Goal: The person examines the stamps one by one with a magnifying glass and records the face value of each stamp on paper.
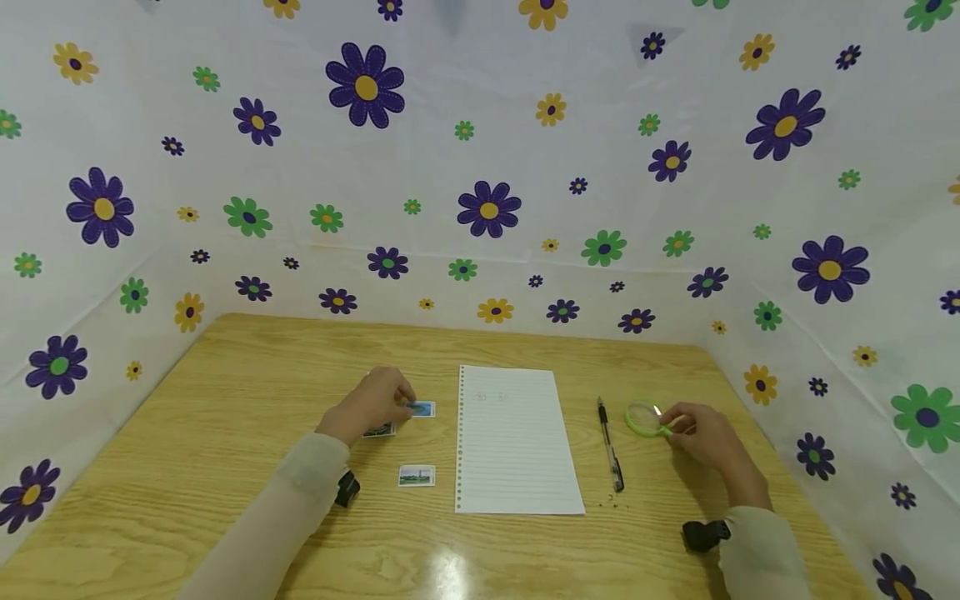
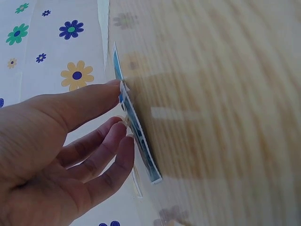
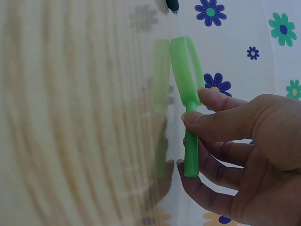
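Head view: at lower centre-left, your left hand (image 1: 372,403), fingers bent, touches the blue card (image 1: 425,409), whether pinching cannot be told; lower right, your right hand (image 1: 703,434) pinches the green magnifying glass (image 1: 642,418) by its handle.

2 pale sleeves (image 1: 262,517), 2 black wrist cameras (image 1: 703,536)

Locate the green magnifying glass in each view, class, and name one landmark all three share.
Head: magnifying glass right of the pen, in the right hand.
Left wrist: not in it.
Right wrist: right of centre, seen nearly edge-on.
Shared landmark: flowered backdrop.
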### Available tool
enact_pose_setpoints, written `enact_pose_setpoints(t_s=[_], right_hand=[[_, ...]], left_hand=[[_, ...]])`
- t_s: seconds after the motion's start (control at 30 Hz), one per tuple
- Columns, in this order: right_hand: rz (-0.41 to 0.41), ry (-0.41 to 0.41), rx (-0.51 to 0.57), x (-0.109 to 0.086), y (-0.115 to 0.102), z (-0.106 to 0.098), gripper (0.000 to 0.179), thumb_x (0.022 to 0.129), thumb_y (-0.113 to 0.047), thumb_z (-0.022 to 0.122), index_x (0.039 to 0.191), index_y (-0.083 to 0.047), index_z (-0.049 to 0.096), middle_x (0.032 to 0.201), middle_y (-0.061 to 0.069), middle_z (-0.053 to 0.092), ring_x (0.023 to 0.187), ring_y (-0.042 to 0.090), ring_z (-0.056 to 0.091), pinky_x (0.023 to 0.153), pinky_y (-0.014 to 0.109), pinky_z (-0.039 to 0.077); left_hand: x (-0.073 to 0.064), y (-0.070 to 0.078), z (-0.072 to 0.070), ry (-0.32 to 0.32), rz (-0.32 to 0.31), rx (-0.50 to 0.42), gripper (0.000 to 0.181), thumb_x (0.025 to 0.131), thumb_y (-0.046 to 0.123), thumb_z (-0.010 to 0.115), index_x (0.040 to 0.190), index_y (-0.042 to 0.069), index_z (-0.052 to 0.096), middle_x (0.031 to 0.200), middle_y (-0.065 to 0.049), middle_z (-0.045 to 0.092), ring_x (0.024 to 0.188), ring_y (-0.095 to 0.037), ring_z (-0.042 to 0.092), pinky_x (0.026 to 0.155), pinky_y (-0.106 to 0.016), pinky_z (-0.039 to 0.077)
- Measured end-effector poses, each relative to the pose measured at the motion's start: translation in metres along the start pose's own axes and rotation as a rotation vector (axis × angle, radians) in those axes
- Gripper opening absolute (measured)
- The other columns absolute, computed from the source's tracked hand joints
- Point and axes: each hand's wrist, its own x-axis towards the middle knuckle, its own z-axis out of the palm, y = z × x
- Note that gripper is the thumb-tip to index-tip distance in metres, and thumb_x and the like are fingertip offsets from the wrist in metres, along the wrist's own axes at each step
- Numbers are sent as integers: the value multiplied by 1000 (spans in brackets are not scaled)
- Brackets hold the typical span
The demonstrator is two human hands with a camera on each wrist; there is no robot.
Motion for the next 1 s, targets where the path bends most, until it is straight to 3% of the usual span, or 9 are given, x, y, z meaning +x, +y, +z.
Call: enact_pose_setpoints(t_s=[0.53, 1.0], right_hand=[[47, -32, 9, -4, 6, -8, 16, 88, 5, 72, 104, 0, 72, 99, 25, 72, 92, 38, 69, 72, 47, 58], [73, -59, 22, -3, 6, -8, 16, 88, 2, 71, 104, 0, 71, 101, 25, 72, 94, 38, 68, 77, 50, 58]], left_hand=[[-2, 1, -2, -2, -4, -23, 15, 90, 8, 79, 105, 7, 81, 115, -12, 74, 102, -25, 69, 92, -45, 60], [-3, 2, -1, -7, -2, -36, 15, 91, 8, 78, 106, 6, 81, 117, -13, 74, 106, -28, 70, 93, -46, 60]])
